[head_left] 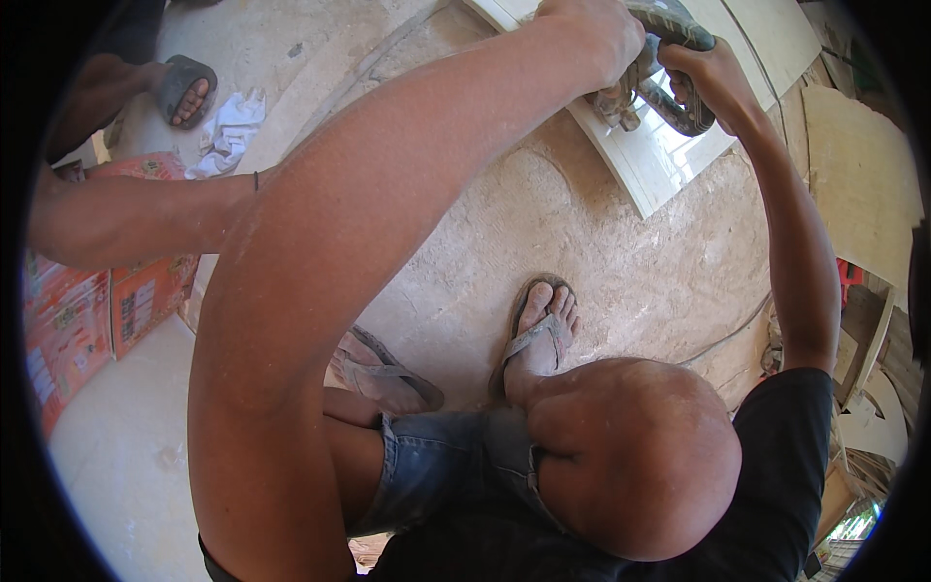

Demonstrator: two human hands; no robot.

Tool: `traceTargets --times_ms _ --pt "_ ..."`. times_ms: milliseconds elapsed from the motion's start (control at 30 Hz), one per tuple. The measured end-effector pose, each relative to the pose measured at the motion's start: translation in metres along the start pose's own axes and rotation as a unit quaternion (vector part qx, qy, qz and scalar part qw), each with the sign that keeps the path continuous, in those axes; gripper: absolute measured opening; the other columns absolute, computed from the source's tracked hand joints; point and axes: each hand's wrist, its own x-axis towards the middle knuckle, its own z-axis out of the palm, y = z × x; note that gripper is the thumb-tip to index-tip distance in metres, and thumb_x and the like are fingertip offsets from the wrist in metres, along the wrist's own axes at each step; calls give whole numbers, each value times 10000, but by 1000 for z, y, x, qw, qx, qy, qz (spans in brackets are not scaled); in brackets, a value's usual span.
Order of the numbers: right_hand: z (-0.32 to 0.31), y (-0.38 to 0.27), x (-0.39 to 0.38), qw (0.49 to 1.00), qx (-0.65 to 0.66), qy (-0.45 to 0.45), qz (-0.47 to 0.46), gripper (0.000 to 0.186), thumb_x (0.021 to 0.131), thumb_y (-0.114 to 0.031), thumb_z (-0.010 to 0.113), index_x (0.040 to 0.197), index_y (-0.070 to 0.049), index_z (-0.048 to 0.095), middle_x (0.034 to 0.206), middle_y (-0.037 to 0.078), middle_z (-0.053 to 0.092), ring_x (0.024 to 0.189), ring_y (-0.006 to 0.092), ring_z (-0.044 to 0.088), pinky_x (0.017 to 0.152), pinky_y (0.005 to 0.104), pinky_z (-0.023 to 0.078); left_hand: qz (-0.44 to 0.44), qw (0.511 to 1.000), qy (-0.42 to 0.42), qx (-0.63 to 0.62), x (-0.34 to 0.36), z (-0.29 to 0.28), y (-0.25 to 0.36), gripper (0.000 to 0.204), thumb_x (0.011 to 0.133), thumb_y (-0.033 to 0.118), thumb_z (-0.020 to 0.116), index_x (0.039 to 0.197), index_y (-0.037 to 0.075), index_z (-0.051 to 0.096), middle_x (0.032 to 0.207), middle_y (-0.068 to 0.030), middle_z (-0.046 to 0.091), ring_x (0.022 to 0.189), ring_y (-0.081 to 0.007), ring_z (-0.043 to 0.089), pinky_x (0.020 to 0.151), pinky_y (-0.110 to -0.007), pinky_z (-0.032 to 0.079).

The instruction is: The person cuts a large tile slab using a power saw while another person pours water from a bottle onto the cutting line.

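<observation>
My right hand (703,78) is closed around the dark loop handle of a handheld power cutter (690,118). Against the cutter's other side, my left hand (596,39) grips its body; most of those fingers are hidden. The tool rests on or just over a glossy white tile (645,179) at the upper right, beyond my feet. Its blade is not visible, so I cannot tell whether it touches the tile.
Another person's sandaled foot (189,92) and a limb with a thin dark band (145,209) are at the left. Nearby lie a white cloth (233,126) and red-orange cartons (145,301). Beige panels (858,175) stand at the right. A cable (737,330) crosses the dusty floor.
</observation>
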Motion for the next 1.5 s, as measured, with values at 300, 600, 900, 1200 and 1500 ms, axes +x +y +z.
traceTargets --times_ms 300,600,900,1200,1500 --pt "2 -2 -7 1000 -20 7 0 207 827 -231 682 843 -27 658 714 28 591 598 111 545 563 291 449 -3 1000 14 -23 3 8 4 302 901 208 732 1166 65 755 1229 -120 737 1150 -246 710 941 -367 593" --pt "-1 -2 -13 999 -46 1 -3 215 832 -249 680 843 -34 667 735 21 602 628 106 533 589 288 428 9 999 18 -28 0 9 9 278 908 237 726 1125 68 771 1187 -126 750 1122 -254 720 930 -376 598" --pt "2 -1 -21 998 -45 29 -27 265 802 -314 672 772 -51 690 620 19 595 596 112 546 604 297 453 26 999 19 -21 -3 10 12 258 889 250 747 1073 74 787 1174 -124 753 1113 -248 722 926 -371 596" --pt "-3 -2 -27 1000 -27 5 4 233 815 -273 668 782 -43 685 611 12 588 583 103 532 596 294 440 44 998 -7 -50 -9 1 16 318 784 295 849 1064 150 805 1155 -106 761 1113 -253 720 924 -375 588" --pt "-5 1 -30 1000 -27 2 -2 198 863 -218 672 770 -48 631 665 6 565 574 95 511 560 286 407 50 999 11 18 -7 16 27 300 880 263 760 1152 138 757 1166 -45 744 1115 -190 708 906 -321 581"
